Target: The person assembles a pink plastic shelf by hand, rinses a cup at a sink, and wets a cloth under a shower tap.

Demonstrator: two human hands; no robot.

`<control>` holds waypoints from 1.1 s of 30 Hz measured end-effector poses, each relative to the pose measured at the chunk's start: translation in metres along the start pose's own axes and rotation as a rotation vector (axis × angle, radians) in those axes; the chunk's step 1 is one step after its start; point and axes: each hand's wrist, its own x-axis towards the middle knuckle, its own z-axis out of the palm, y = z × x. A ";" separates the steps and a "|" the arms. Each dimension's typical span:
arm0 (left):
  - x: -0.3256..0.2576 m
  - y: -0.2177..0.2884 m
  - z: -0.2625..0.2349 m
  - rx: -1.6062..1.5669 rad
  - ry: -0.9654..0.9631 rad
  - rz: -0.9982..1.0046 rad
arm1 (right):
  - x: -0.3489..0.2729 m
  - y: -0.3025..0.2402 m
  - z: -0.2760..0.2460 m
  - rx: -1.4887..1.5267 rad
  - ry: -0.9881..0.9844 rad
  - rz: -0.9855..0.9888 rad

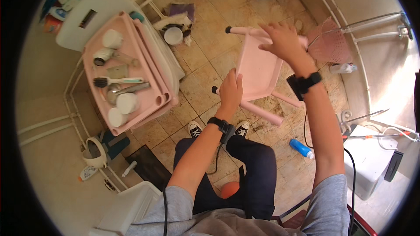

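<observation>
Pink stool (258, 67), tipped over, gripped by left hand (230, 91), right hand (283, 39)

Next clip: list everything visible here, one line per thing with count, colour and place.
stool: one, pink, tipped on its side, held above the floor at centre
tray: one, pink, left, on a white unit
cups: about four, white, on the tray
brush: one, black bristles, pale handle, on the tray
bowl: one, white, on the floor at top centre
basket: one, pink mesh, upper right by the wall
bottle: one, blue with a white cap, lying on the floor at right
box: one, white, lower right
floor: beige tiles, stained
left hand: grips the stool's near edge
right hand: grips the stool's far edge
</observation>
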 end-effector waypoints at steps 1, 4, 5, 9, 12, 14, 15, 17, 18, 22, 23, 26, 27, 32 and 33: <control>0.005 -0.021 0.018 -0.032 0.021 -0.030 | -0.006 0.010 0.016 -0.004 0.160 -0.173; 0.035 -0.102 0.056 0.000 0.028 -0.049 | -0.044 0.009 0.035 0.199 0.152 -0.105; 0.042 -0.121 0.071 -0.006 0.021 -0.040 | -0.066 0.023 0.054 0.539 0.041 0.034; 0.081 -0.169 0.118 -0.009 -0.087 -0.007 | -0.161 0.088 0.184 1.189 -0.074 0.080; 0.113 -0.183 0.136 -0.027 -0.174 -0.041 | -0.175 0.080 0.261 1.402 -0.231 0.093; 0.133 -0.196 0.158 -0.027 -0.227 -0.092 | -0.149 0.056 0.298 1.425 -0.114 0.050; 0.136 -0.208 0.171 -0.047 -0.205 -0.087 | -0.139 0.041 0.320 1.461 -0.017 0.012; 0.146 -0.230 0.198 -0.070 -0.187 -0.065 | -0.114 0.036 0.354 1.669 0.060 0.054; 0.156 -0.252 0.203 -0.266 -0.135 -0.153 | -0.096 0.023 0.372 1.817 0.209 0.113; 0.140 -0.303 0.219 -0.853 -0.037 -0.089 | -0.045 0.031 0.379 1.942 0.374 0.067; 0.130 -0.294 0.217 -0.952 0.015 -0.001 | -0.031 0.038 0.375 1.861 0.436 0.110; 0.113 -0.283 0.205 -0.476 0.081 0.465 | 0.009 0.049 0.363 1.840 0.443 0.198; 0.110 -0.283 0.201 -0.475 0.099 0.465 | 0.020 0.048 0.359 1.884 0.407 0.252; 0.109 -0.270 0.177 -0.299 0.067 0.031 | 0.042 0.012 0.379 1.909 0.337 0.259; 0.112 -0.276 0.175 -0.296 0.084 0.030 | 0.044 -0.004 0.381 1.915 0.324 0.245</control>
